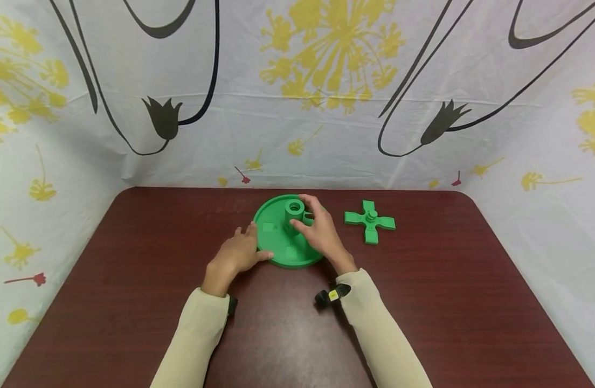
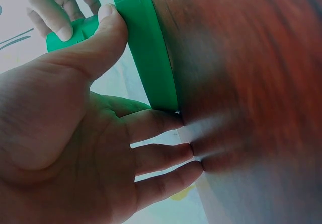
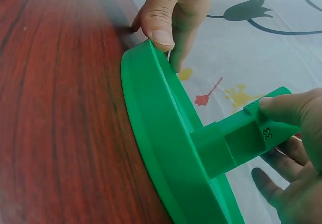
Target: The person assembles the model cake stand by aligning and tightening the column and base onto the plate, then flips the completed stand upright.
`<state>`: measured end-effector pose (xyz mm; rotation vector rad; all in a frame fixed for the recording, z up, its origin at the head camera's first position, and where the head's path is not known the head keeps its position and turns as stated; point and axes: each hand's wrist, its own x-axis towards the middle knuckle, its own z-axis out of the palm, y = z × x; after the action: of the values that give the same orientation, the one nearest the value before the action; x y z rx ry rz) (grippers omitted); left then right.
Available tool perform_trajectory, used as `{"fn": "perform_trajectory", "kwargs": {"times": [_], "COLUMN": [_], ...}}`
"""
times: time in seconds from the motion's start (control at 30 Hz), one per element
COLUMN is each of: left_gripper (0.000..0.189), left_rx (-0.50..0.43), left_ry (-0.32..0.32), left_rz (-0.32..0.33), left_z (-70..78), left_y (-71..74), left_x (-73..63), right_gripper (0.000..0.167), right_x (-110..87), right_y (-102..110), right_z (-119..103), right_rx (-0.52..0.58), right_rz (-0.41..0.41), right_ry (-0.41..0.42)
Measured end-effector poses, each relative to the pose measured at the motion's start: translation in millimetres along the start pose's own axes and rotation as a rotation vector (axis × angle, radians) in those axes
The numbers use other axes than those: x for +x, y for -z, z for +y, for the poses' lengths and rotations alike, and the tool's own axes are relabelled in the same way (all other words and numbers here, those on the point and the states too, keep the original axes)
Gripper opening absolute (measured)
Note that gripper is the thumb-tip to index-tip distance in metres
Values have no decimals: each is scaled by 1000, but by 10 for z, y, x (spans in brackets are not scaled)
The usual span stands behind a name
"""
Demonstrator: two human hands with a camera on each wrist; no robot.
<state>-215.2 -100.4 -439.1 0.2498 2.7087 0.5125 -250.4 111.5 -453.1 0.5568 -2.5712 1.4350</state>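
Note:
A round green base with a raised rim (image 1: 291,263) lies flat on the table. My left hand (image 1: 235,252) is at its left side, thumb resting on the rim and fingers spread fairly straight beside it, their tips on the tabletop in the left wrist view. From the base rises a green hollow post (image 1: 294,212), upright, with a round hole in its top and the number 33 on its side. My right hand (image 1: 322,231) holds this post near its top, thumb on one side and fingers behind. The post's lower end meets the base in the right wrist view.
To the right of the base, a green cross-shaped piece (image 1: 371,221) with a knob at its middle lies on the dark red-brown table (image 1: 448,302). A white cloth (image 1: 297,134) with yellow and dark plant prints hangs behind the table and along its sides.

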Motion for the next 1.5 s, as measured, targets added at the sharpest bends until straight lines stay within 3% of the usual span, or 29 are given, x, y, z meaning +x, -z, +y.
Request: {"fn": "perform_trajectory", "kwargs": {"times": [0.2, 0.4, 0.6, 0.7, 0.93, 1.13, 1.3, 1.5], "left_gripper": [95, 96, 96, 96, 94, 94, 95, 94], "left_rx": [4, 7, -7, -23, -19, -17, -13, -9], "left_ry": [-1, 2, -14, -16, -19, -23, -20, -17], "left_rz": [-2, 0, 5, 9, 15, 18, 18, 16], "left_z": [6, -4, -5, -9, -19, -13, -10, -15], "left_y": [11, 4, -19, -30, -14, -25, -30, -25], "left_x": [6, 1, -14, -19, -30, -23, -22, -14], "right_gripper": [62, 64, 50, 48, 52, 59, 64, 59], "right_x": [10, 13, 2, -9, -105, -303, -403, -407], "right_y": [-3, 112, 479, 731, 1323, 1705, 1842, 1821], "right_z": [5, 9, 38, 91, 368, 677, 901, 1049], "right_rx": [-9, -9, 116, 125, -28, -140, -223, -385], "right_rz": [20, -55, -35, -9, 13, -68, -182, -274], "right_ry": [13, -22, -62, -92, -166, -291, -361, -333]}}
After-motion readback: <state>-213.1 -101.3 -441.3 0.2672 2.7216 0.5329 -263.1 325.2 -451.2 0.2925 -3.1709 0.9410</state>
